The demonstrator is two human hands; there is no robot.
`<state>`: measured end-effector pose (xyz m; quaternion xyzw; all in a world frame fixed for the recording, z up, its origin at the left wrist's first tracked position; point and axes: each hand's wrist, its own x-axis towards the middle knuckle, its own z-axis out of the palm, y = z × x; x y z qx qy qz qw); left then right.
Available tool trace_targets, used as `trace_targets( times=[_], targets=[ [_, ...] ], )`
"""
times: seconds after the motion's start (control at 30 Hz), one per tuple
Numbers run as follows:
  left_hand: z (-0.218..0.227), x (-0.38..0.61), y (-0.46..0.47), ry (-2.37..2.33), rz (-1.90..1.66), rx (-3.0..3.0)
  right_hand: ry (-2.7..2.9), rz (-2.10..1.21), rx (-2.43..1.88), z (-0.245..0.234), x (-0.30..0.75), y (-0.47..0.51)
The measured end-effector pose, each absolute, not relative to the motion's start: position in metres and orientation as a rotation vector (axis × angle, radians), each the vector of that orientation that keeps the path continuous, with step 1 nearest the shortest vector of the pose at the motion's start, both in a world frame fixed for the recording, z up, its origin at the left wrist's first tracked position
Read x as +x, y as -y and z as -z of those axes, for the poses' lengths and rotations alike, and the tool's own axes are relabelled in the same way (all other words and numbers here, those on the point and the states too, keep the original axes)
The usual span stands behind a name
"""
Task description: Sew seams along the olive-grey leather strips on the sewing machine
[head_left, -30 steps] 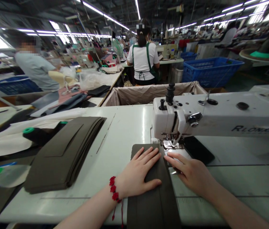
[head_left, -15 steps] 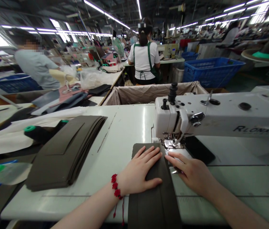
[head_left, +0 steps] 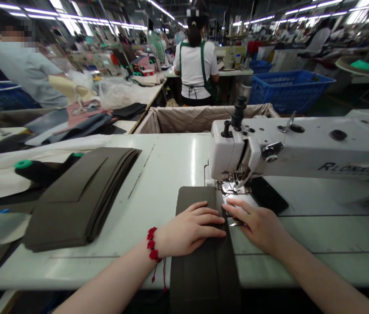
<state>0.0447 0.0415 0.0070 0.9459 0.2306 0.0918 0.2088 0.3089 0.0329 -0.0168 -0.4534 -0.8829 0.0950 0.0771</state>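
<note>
A long dark olive panel (head_left: 200, 279) lies lengthwise on the machine table, its far end just left of the presser foot (head_left: 235, 189). My left hand (head_left: 192, 229), with a red bracelet on the wrist, rests on the panel with its fingers stretched out to the right. At the panel's right edge, my right hand (head_left: 259, 224) touches with its index and middle fingertips. Its other fingers are curled, and a small shiny metal tip (head_left: 236, 224) pokes out under them; the rest of that tool is hidden. The white sewing machine (head_left: 289, 148) stands over the work.
On the left lies a stack of olive panels (head_left: 73, 196), beside a black thread cone (head_left: 40, 172). A dark phone-like slab (head_left: 269, 196) lies behind my right hand. Beyond the table are a cloth-lined bin (head_left: 171, 120), a blue crate (head_left: 289, 91) and two people.
My left hand has slid back towards me on the panel and turned, its fingers now pointing more to the right. The right hand stays at the panel's edge. The whole view has shifted slightly.
</note>
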Motion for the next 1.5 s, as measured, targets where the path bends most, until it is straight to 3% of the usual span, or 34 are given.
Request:
trace_targets(
  times=[1.5],
  targets=[
    [-0.0139,0.0445,-0.0361,-0.640,-0.231,2.732,2.635,-0.269,-1.346,0.0183,0.3082,-0.0334]
  ],
)
